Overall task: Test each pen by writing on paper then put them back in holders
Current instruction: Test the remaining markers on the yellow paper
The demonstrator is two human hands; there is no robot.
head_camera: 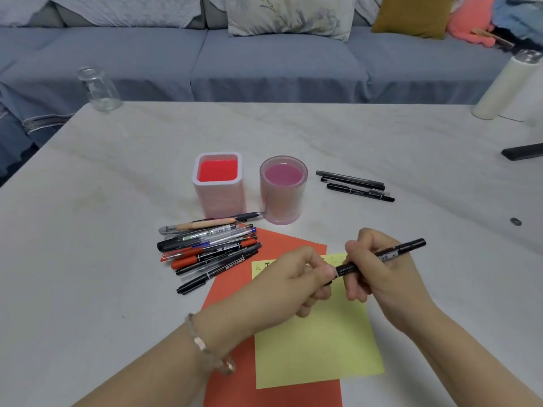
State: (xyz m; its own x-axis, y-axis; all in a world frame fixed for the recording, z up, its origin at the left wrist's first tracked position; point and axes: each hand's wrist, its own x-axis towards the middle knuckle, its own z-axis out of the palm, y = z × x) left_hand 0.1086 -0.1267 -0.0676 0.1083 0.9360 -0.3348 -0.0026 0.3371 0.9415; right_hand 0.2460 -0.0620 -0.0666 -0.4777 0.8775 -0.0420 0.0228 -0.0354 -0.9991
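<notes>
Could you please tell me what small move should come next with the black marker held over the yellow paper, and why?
Probably the left hand pulls the cap off the black marker pen, which the right hand grips by the barrel above the yellow paper sheet. Its fingers pinch that end already, though this could instead be recapping.

The stone-look table top (117, 201) is pale grey with faint veining, the upper paper sheet (317, 342) yellow, the lower paper sheet (273, 398) orange-red, the square plastic holder (219, 201) white with red inside, the round translucent holder (283, 204) pink, the marker pen (390, 254) black, and the heap of pens (205, 248) black, red and blue.
</notes>
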